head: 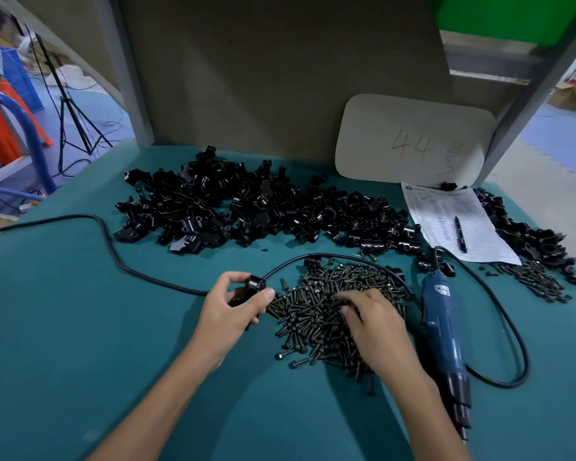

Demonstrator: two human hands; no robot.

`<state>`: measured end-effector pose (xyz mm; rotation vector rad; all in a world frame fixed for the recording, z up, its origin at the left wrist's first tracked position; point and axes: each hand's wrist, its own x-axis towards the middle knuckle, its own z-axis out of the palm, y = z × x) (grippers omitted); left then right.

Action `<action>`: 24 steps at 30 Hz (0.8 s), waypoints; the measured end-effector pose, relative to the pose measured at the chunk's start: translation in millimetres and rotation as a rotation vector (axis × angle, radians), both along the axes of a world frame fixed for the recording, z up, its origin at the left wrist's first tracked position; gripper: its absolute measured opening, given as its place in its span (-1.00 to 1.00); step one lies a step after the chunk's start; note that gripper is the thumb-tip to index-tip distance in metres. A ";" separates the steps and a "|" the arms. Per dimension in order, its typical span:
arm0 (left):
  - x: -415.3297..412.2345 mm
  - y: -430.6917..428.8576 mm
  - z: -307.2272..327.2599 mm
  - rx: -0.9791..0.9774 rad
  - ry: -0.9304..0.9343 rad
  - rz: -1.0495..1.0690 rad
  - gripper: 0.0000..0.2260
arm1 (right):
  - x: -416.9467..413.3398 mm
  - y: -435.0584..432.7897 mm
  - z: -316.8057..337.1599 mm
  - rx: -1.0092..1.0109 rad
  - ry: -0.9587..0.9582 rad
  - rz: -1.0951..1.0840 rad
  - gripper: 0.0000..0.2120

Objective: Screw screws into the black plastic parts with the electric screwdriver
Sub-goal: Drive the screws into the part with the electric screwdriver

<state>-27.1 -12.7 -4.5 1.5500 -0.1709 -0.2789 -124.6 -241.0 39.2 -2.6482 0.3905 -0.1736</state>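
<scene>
Dim light, soft shadows (edges bowed)

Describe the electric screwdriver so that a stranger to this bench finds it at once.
On the teal table, find the nearest heap of screws, which the right hand touches. The electric screwdriver lies flat just right of that heap, beside the hand. Unlike the black parts and dark screws around it, it has a long blue body, with a black cord looping past it.
</scene>
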 end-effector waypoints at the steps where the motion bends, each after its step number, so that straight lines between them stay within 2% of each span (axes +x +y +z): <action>1: -0.7 0.0 -0.1 0.028 -0.038 -0.008 -0.63 | 1.4 -1.1 -0.4 -0.010 0.010 -0.010 -0.70; 3: -1.8 -0.8 0.6 0.098 -0.106 -0.023 -0.66 | 4.5 -2.1 0.6 -0.032 0.040 -0.005 -0.72; 6: -4.8 -2.9 -0.3 0.187 -0.200 -0.023 -0.51 | 9.4 -0.2 3.0 -0.049 0.094 -0.001 -0.79; 9: -9.1 -2.2 0.3 0.198 -0.216 -0.016 -0.61 | 13.3 -1.9 5.6 -0.052 0.143 -0.003 -0.79; 18: -14.4 -2.9 3.7 0.270 -0.343 -0.036 -0.68 | 24.8 -9.6 10.7 -0.086 0.227 -0.043 -0.93; 20: -13.9 -3.4 3.1 0.273 -0.358 -0.024 -0.74 | 24.1 -9.9 12.8 -0.100 0.206 -0.045 -0.92; 22: -12.7 -4.2 2.7 0.298 -0.382 -0.020 -0.76 | 21.4 -8.5 15.2 -0.103 0.095 -0.043 -0.92; 24: -12.1 -5.1 1.1 0.343 -0.424 -0.030 -0.72 | 18.7 -2.5 18.4 -0.003 -0.021 0.023 -0.93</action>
